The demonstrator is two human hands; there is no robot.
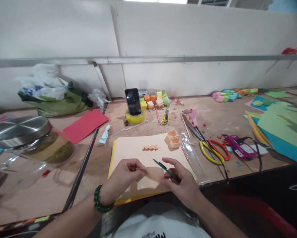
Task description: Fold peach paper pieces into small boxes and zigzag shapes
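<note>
My left hand point(131, 171) pinches the left end of a small peach paper piece point(153, 173) between thumb and fingers. My right hand point(181, 178) is closed around a slim green pen point(162, 166), whose tip points up and left. The right thumb and fingertips also meet the paper's right end. Both hands are above a stack of peach and yellow paper sheets point(123, 148). Just beyond the pen tip lies a zigzag-folded peach strip point(150, 148). Peach folded paper boxes point(174, 140) sit at the stack's back right corner.
Scissors point(213, 153), a purple device point(241, 147) and a pink glue gun point(193, 117) lie to the right. Behind are a phone point(133, 101) on a yellow tape roll point(135, 118) and coloured paper cubes point(154, 99). A glass jar point(49, 148) and red paper point(86, 125) are left.
</note>
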